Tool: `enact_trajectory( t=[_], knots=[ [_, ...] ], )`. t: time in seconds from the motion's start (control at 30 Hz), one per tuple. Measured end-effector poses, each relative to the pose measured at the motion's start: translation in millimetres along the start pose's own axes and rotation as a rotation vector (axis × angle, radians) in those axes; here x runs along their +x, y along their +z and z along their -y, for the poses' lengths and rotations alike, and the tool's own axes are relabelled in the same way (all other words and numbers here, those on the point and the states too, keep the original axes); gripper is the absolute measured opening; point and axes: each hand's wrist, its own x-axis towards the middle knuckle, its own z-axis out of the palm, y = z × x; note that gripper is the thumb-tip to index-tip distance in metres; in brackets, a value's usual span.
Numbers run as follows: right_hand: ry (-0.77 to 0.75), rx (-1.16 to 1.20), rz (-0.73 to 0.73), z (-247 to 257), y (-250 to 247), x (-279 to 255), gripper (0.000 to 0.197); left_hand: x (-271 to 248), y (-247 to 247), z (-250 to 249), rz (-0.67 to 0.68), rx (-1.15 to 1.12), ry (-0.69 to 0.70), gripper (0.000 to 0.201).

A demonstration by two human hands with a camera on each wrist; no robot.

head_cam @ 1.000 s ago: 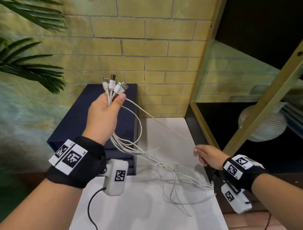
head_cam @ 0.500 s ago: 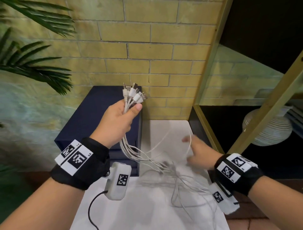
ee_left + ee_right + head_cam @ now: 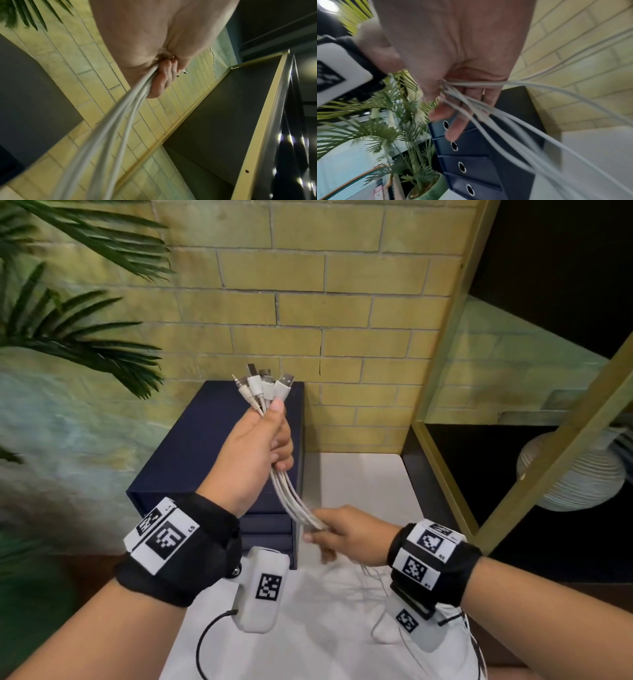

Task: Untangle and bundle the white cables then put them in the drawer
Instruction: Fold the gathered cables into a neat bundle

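Observation:
My left hand (image 3: 255,453) is raised above the navy drawer unit (image 3: 191,446) and grips several white cables (image 3: 291,498) just below their plugs (image 3: 269,386), which stick up past the thumb. In the left wrist view the cables (image 3: 120,121) run out of that fist (image 3: 161,73) toward the camera. My right hand (image 3: 337,534) closes around the same strands lower down, with the loose ends trailing under its wrist onto the white tabletop (image 3: 359,484). In the right wrist view the cables (image 3: 488,108) fan out from between its fingers (image 3: 453,121). All the drawers (image 3: 467,147) are shut.
A yellow brick wall (image 3: 308,302) stands behind the table. A gold-framed black shelf (image 3: 442,460) borders the table on the right, holding a ribbed white vase (image 3: 575,477). Palm fronds (image 3: 78,337) of a potted plant (image 3: 419,182) hang at the left.
My right hand has come in from the right and closed on the cable bunch just below my left hand. The loose strands are now gathered into one bundle between the hands.

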Motion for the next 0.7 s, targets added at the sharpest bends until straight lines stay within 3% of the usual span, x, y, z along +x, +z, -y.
enact_trajectory(
  t=[0.23, 0.37, 0.5, 0.63, 0.7],
  knots=[
    [0.019, -0.141, -0.225, -36.6, -33.1, -10.0, 0.028, -2.2, -9.9, -0.9, -0.084, -0.04, -0.053, 0.037],
    [0.045, -0.057, -0.311, -43.9, -45.8, -23.2, 0.042, -4.0, -13.0, 0.1, -0.108, 0.038, -0.056, 0.062],
    [0.057, 0.038, -0.342, -46.9, -47.2, -31.0, 0.054, -3.0, -13.2, 4.4, -0.215, 0.263, -0.035, 0.047],
    [0.037, 0.004, -0.203, -28.7, -44.4, -33.4, 0.035, -0.8, -6.1, 9.0, -0.221, 0.331, -0.055, 0.035],
    [0.047, -0.019, -0.097, -12.4, -37.2, -29.0, 0.046, -3.7, 3.5, 13.7, -0.174, 0.302, -0.059, 0.036]
  ],
)
